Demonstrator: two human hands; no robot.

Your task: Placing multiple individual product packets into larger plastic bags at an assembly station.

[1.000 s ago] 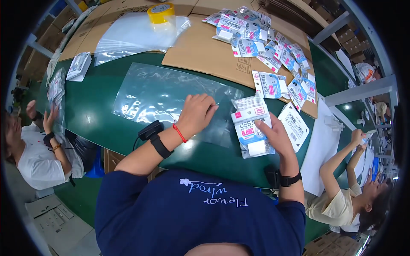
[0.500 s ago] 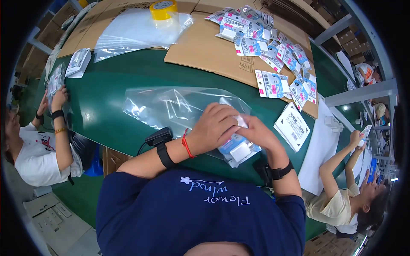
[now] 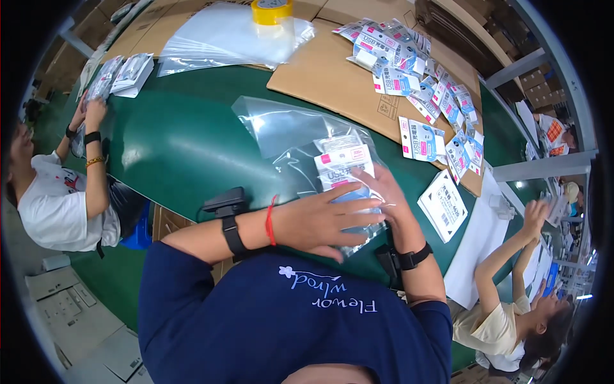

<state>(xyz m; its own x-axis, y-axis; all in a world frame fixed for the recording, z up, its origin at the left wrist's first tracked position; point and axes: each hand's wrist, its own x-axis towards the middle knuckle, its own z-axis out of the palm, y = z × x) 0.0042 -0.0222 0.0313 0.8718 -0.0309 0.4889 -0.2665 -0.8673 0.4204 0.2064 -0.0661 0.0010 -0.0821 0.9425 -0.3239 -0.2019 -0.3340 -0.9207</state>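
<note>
A stack of flat charger packets point(image 3: 343, 160) with white, pink and blue cards lies inside a large clear plastic bag point(image 3: 268, 131) in front of me. Over the packets' lower part my left hand point(image 3: 326, 221) rests flat, fingers stretched and spread. At their right edge my right hand point(image 3: 391, 195) grips the packets through the film, fingers partly hidden behind my left. The bag's loose end spreads away to the upper left on the green table point(image 3: 185, 144).
Beyond lies cardboard point(image 3: 320, 83) with a pile of charger packets point(image 3: 419, 137). Clear bags point(image 3: 217, 38) and yellow tape point(image 3: 272, 13) are at the back. Printed labels point(image 3: 442, 205) sit at right. Co-workers point(image 3: 64, 198) work at both sides.
My hands have moved from clasping the bagged packets together to lying apart, the left now flattened over them. The packets lie flatter, their card fronts showing, and the bag's end has shifted right.
</note>
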